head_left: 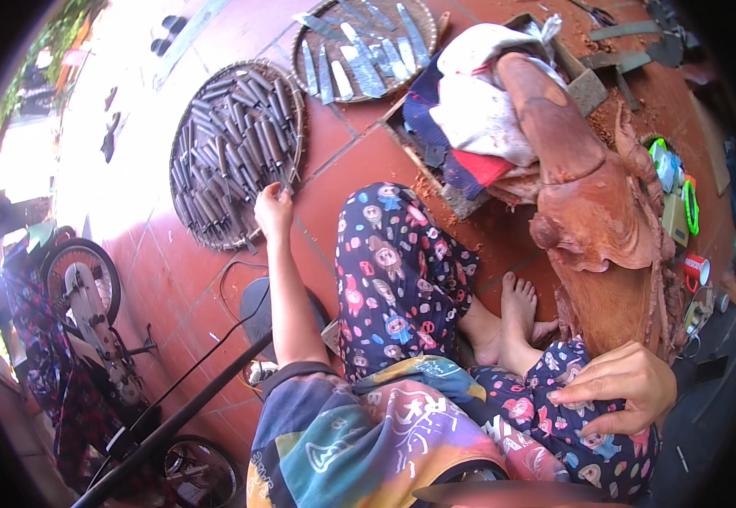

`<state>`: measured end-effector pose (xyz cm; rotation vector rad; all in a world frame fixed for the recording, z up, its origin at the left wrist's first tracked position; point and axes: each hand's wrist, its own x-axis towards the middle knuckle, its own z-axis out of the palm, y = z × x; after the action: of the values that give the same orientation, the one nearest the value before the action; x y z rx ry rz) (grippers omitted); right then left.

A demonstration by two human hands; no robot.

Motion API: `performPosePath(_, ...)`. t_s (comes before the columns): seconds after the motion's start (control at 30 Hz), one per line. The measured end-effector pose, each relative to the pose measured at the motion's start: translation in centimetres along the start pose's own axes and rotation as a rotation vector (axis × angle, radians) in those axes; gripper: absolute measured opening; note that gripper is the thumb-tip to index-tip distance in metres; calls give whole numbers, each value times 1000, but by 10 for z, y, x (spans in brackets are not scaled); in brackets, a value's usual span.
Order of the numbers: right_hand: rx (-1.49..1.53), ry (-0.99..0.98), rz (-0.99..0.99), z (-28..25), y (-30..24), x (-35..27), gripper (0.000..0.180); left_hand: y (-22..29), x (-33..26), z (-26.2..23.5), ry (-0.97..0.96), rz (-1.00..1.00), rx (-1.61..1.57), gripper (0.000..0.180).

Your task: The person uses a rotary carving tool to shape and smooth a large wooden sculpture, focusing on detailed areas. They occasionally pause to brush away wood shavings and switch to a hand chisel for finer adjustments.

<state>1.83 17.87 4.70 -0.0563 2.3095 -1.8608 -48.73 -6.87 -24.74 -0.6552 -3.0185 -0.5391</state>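
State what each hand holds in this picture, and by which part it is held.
The left hand reaches a tool handle at the edge of the round tray of handles; whether it grips one cannot be told. The right hand holds nothing, resting flat on the knee.

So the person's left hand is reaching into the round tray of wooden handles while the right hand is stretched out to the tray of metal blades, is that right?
Not quite. The left hand does reach the edge of the round tray of wooden handles, but the right hand is not at the tray of metal blades. It rests on the person's own knee, beside the carved wooden block. The head view shows this.
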Motion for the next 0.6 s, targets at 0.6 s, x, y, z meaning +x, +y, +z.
performPosePath(0.6, -149, 139, 109, -3, 9, 6, 51, 157, 177, 101, -20, -62, -134, 26)
